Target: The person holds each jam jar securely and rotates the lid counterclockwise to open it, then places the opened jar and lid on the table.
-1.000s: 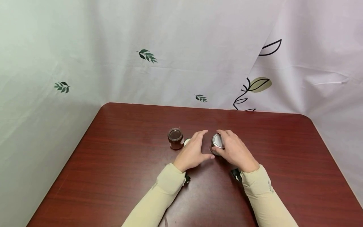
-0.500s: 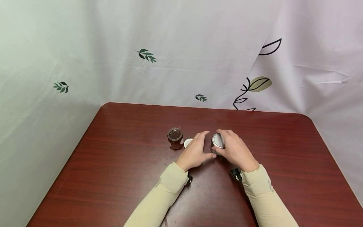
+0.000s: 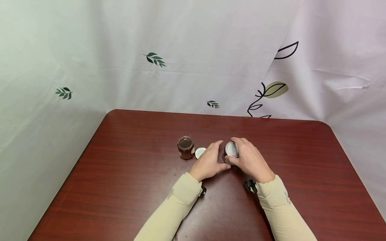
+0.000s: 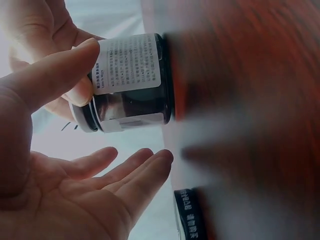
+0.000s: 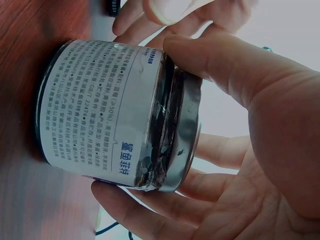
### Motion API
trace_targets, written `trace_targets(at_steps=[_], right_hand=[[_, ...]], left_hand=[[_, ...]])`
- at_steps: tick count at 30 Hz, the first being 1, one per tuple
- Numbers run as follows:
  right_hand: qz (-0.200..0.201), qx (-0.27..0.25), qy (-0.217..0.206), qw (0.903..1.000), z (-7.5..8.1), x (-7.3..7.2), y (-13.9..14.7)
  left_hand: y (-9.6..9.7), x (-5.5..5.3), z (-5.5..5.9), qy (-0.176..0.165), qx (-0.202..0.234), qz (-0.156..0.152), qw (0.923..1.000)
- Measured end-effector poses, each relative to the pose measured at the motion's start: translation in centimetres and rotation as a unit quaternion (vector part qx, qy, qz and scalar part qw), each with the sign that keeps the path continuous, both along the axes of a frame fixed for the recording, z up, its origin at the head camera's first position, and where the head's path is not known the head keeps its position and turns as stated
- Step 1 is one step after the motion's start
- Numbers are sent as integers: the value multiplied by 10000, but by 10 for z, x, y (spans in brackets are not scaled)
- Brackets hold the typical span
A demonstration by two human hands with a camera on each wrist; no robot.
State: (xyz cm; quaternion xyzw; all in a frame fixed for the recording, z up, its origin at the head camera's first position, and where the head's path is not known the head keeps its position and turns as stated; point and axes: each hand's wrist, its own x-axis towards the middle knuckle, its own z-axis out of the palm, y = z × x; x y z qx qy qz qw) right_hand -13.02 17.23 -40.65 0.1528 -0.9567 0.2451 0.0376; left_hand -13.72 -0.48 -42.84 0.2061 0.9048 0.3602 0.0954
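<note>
A glass jar point(image 3: 232, 149) with a silver lid and dark contents stands upright on the table. My right hand point(image 3: 251, 160) grips it near the lid, thumb on the near side and fingers round the far side. The jar's printed white label point(image 5: 95, 107) fills much of the right wrist view. Just left of the jar is my left hand point(image 3: 208, 162), its thumb and fingers spread apart. In the left wrist view its thumb overlaps the label's edge; I cannot tell whether it touches. The other fingers point(image 4: 135, 180) stay away from the glass.
A second jar point(image 3: 185, 147), lidless with dark brown contents, stands to the left. Beside it a loose lid point(image 3: 200, 152), pale inside, lies partly behind my left hand. The red-brown wooden table point(image 3: 135, 174) ends at a white patterned curtain point(image 3: 187, 83).
My left hand has shifted slightly right toward the silver-lidded jar, uncovering more of the loose lid. The right hand and its jar stay nearly still.
</note>
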Motion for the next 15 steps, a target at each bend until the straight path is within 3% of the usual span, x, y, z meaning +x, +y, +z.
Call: trace_targets(at_steps=[8,15], right_hand=[[72,-24,157,9998,-1,0,1],[55,-43,196,9998,-1,0,2]], left_hand=[[5,-3,-5,135,-76,-153,9998],[10,-5,-3,168,-202,-274,9993]])
